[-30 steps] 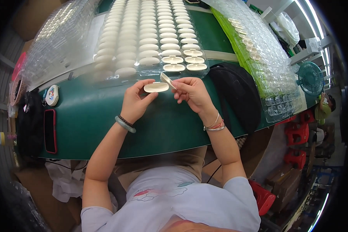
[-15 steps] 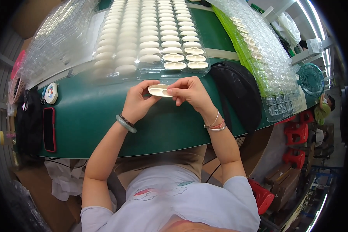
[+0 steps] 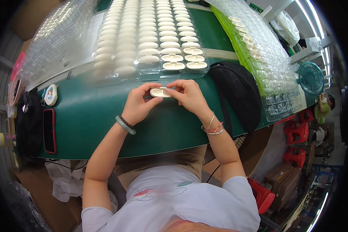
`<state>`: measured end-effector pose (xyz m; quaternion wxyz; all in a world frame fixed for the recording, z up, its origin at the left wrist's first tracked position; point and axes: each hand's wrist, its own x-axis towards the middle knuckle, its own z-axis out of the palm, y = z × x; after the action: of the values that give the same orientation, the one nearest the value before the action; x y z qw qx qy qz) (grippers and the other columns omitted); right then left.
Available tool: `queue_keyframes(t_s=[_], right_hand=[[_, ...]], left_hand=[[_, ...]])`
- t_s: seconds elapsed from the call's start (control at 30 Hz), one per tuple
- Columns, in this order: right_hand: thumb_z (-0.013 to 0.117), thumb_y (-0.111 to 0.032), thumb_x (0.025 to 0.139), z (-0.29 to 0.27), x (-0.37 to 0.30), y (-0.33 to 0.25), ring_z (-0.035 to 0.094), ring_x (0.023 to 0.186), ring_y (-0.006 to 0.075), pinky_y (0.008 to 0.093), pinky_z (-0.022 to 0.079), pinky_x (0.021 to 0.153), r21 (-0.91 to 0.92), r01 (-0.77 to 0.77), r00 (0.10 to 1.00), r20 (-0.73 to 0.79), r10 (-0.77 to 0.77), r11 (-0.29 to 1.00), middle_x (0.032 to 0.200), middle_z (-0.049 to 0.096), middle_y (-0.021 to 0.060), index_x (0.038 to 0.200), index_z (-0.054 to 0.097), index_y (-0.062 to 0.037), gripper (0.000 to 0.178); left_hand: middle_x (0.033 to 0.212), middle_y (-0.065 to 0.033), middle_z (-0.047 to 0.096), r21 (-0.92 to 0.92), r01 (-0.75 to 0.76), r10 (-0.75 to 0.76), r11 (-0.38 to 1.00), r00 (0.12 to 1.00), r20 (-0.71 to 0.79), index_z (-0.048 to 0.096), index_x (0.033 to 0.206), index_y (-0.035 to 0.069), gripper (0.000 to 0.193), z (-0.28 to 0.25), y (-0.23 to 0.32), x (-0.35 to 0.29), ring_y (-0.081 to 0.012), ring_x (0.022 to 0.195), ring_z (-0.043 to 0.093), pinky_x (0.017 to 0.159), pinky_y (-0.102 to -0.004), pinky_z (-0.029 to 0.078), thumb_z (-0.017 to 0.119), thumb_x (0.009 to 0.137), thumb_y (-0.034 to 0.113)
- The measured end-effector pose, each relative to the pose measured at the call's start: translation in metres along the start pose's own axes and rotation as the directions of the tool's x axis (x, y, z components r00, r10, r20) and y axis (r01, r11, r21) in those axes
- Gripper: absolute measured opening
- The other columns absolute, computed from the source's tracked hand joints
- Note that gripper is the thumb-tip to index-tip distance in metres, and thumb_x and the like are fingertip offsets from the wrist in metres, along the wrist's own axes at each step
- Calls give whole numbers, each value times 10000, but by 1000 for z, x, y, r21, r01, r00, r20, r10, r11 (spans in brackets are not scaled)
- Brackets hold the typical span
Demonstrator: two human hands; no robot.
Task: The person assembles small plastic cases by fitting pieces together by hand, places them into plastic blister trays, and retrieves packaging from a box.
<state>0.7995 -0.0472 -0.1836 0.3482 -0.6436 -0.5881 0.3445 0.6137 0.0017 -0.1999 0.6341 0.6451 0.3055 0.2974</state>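
Over the near part of the green table (image 3: 170,131), both hands hold a small cream-white oval case (image 3: 158,93) with a hollow inside. My left hand (image 3: 140,102) pinches its left end between thumb and fingers. My right hand (image 3: 188,97) grips the right end, its thumb lying at the opening and partly hiding it. Just beyond the hands is a clear plastic tray (image 3: 150,76) filled with rows of similar oval cases. Most there look closed, while several at the near right corner, such as one open case (image 3: 174,66), show their hollows.
To the right lie a black bag (image 3: 237,94) and a clear tray (image 3: 272,83) over a bright green sheet (image 3: 230,36). A red-edged phone (image 3: 49,131) and a small white round item (image 3: 50,95) are at left. Stacked clear trays (image 3: 56,42) stand far left; a green fan (image 3: 311,78) is at right.
The case has turned in my fingers and sits slightly lower. My right hand has shifted a little left and down, with its thumb now over the case's opening.
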Motion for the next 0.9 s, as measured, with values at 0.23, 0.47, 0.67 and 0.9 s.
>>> queue_keyframes(t_s=[0.23, 0.47, 0.67, 0.9], right_hand=[[618, -94, 804, 5, -4, -3, 639, 601, 180, 291, 486, 565, 227, -15, 1000, 25, 10, 974, 702, 645, 120, 895, 652, 21, 150], [587, -71, 807, 14, -8, -6, 593, 675, 344, 383, 475, 603, -177, 330, 929, -113, -352, 927, 749, 613, 182, 850, 638, 16, 110], [582, -79, 819, 21, -14, -7, 591, 652, 330, 387, 470, 587, -209, 328, 928, -110, -355, 921, 720, 602, 172, 884, 620, 14, 120], [569, -105, 876, 15, -4, -3, 641, 608, 108, 210, 491, 540, 448, 27, 997, 51, -56, 894, 768, 664, 87, 969, 629, 36, 179]], left_hand=[[984, -52, 610, -66, 1, 2, 998, 999, 46, 537, 1117, -23, 309, -2, -6, 3, -90, 858, 584, 756, -216, 502, 628, 826, 31], [929, -68, 636, -84, 136, -132, 987, 990, 53, 587, 1058, -36, 230, -3, -9, 3, -91, 760, 600, 676, -226, 522, 598, 865, 90], [933, -71, 639, -108, 157, -154, 982, 987, 33, 597, 1052, -32, 219, -5, -6, -1, -95, 764, 605, 674, -228, 527, 590, 869, 89], [918, -57, 629, -213, 101, -108, 972, 994, -20, 587, 1062, -31, 221, -3, -1, 1, -85, 779, 589, 684, -214, 511, 570, 868, 71]])
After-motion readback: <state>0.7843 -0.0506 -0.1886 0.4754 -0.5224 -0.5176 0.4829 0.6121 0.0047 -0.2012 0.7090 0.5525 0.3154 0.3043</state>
